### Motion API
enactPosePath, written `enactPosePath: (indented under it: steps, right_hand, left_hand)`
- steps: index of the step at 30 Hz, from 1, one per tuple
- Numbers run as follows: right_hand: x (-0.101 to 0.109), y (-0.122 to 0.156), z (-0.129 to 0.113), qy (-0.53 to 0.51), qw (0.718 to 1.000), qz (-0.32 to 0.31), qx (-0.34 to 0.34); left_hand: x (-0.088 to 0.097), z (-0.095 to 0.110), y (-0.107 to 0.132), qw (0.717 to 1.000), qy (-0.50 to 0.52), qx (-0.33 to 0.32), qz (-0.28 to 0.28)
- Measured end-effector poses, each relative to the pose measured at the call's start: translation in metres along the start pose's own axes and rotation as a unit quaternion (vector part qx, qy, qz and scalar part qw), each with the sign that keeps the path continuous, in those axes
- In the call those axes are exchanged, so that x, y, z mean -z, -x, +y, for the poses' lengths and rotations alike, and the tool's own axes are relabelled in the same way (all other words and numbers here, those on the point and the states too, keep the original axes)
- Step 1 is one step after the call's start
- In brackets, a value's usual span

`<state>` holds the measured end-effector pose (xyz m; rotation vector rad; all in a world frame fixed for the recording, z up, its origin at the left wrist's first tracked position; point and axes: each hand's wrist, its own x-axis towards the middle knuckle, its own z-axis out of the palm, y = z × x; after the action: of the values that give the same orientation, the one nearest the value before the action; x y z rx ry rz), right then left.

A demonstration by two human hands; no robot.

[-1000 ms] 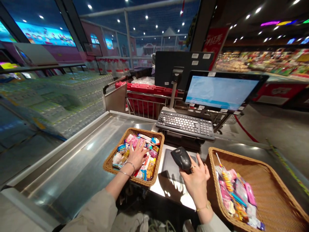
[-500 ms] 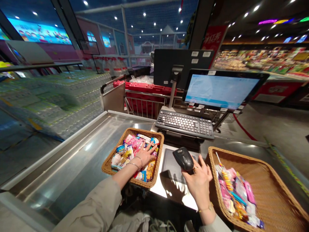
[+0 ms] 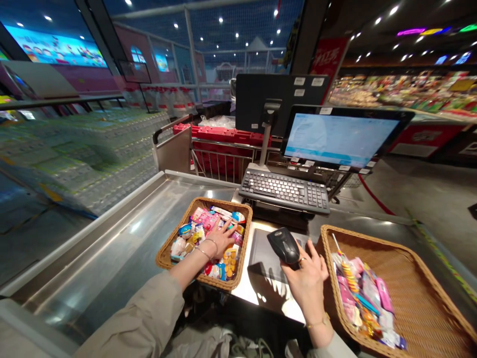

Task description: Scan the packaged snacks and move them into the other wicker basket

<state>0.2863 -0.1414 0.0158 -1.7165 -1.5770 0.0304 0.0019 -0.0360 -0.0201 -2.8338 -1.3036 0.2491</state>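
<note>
Clasping black scanner [image 3: 283,244] in right hand [image 3: 305,276], slanting its long axis toward left end of keyboard [image 3: 285,190]; spreading left hand [image 3: 218,242] over packets [image 3: 203,217].

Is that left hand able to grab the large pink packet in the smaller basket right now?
Probably yes: the left hand reaches into the smaller basket with fingers spread, and the large pink packet lies close by atop the pile, mostly uncovered.
</note>
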Motion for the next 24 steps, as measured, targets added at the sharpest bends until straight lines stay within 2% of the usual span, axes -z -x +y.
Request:
enactPosePath:
  steps: [7,12,17,21,24]
  right_hand:
    - [-0.001,0.002,-0.004,-0.009,1.0,-0.016,0.01]
    - [0.0,0.002,-0.007,-0.016,1.0,-0.018,0.013]
    - [0.001,0.004,-0.005,-0.013,1.0,-0.013,0.01]
    - [0.003,0.005,-0.002,-0.006,1.0,-0.006,0.011]
    - [0.003,0.005,-0.002,-0.002,1.0,0.005,0.012]
  left_hand:
    - [-0.007,-0.011,0.014,1.0,-0.002,-0.017,0.003]
    - [-0.011,-0.012,0.012,0.999,0.013,-0.037,-0.016]
    - [-0.016,-0.015,0.008,0.999,0.027,-0.045,-0.012]
    - [-0.012,-0.018,0.007,0.999,0.033,-0.034,-0.018]
    - [0.0,-0.019,0.009,0.999,0.048,0.001,-0.002]
